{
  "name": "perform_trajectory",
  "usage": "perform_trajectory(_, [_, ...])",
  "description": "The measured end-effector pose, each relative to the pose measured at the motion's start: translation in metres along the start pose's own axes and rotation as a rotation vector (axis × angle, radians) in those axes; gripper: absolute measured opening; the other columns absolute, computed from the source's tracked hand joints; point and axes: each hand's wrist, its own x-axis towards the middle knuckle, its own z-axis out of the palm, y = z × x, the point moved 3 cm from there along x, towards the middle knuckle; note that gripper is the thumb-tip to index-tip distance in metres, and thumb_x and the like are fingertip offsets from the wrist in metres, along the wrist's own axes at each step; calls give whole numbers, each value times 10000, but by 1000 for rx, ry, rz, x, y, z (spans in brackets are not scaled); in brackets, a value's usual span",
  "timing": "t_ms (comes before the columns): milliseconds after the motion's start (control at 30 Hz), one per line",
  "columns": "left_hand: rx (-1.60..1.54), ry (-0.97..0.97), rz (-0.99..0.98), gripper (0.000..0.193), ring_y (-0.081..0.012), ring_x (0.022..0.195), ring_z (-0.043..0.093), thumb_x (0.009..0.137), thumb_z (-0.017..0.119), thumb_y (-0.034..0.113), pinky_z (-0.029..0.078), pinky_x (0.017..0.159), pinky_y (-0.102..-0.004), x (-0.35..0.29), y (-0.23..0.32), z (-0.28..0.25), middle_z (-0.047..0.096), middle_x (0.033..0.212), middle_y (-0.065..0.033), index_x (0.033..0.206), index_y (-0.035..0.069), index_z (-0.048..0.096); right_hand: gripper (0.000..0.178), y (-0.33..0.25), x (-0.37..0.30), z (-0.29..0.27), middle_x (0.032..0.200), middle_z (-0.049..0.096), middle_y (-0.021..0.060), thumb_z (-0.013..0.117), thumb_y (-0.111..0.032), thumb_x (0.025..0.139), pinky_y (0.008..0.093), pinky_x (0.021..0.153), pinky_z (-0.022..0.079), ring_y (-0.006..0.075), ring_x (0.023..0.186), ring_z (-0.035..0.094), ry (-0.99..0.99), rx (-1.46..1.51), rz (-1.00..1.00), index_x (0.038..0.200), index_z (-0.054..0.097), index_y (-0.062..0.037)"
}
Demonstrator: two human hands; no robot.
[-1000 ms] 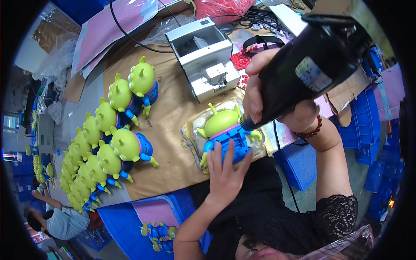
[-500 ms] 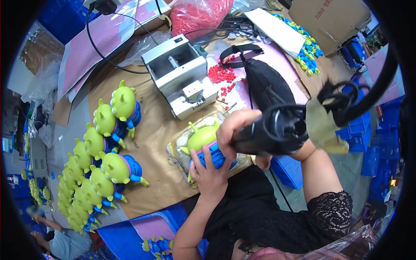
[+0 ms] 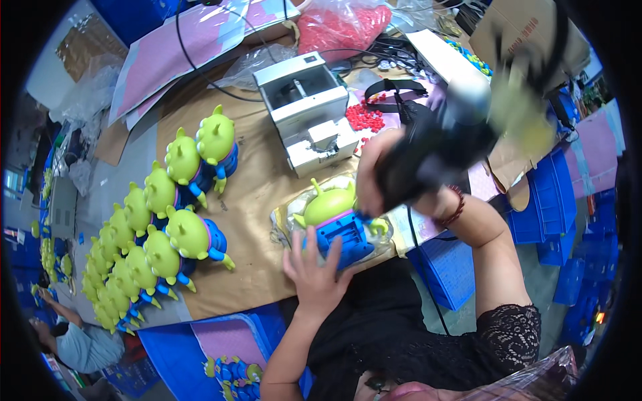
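Note:
A green-headed, blue-bodied toy figure lies on a plastic-covered pad at the front of the table, its slotted blue body facing up. My left hand rests against its lower side, fingers spread and laid over it rather than wrapped round. Above and to the right, my right hand is closed round what looks like a black electric screwdriver, with yellowish tape and a thick black cable at its far end. The tool is smeared by motion, and its tip cannot be made out.
Rows of similar toy figures stand at left. A white screw-feeder-like machine sits behind the pad, near loose red pieces and a red-filled bag. Blue crates flank the table; a person sits at far left.
The screwdriver has lifted up and to the right, away from the toy figure, uncovering its blue body. My left hand has slid slightly lower on it. The whole view has shifted.

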Motion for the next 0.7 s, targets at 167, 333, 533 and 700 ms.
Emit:
perform_trajectory(167, [-432, 221, -274, 774, -438, 1354, 366, 867, 698, 406, 284, 1097, -516, -26, -45, 24, 376, 1467, -263, 1434, -14, 380, 675, -4, 66, -37, 744, 569, 62, 597, -591, 887, 310, 597, 488, 156, 612, 562, 296, -231, -318, 1186, 488, 5])
perform_trajectory(333, [-355, 222, -267, 646, -431, 1331, 389, 950, 574, 432, 292, 1098, -499, -27, -56, 36, 454, 1414, -254, 1389, -27, 456, 391, 21, 110, -50, 707, 607, 106, 546, -354, 981, 322, 598, 509, 175, 589, 592, 406, -330, -250, 1064, 533, 28])
perform_trajectory(533, [-313, 257, -227, 548, -434, 1323, 398, 983, 489, 455, 293, 1091, -508, -30, -58, 37, 491, 1397, -230, 1324, 33, 566, 484, 21, 107, -37, 703, 612, 78, 526, -482, 977, 293, 573, 487, 151, 581, 591, 463, -269, -7, 1091, 589, -16])
perform_trajectory(700, [-294, 273, -236, 492, -441, 1314, 400, 981, 487, 419, 296, 1089, -505, -27, -57, 35, 516, 1377, -216, 1289, 54, 605, 539, -7, 72, 7, 661, 591, 113, 478, -506, 990, 300, 553, 485, 163, 570, 588, 312, -26, -113, 1164, 544, 1])
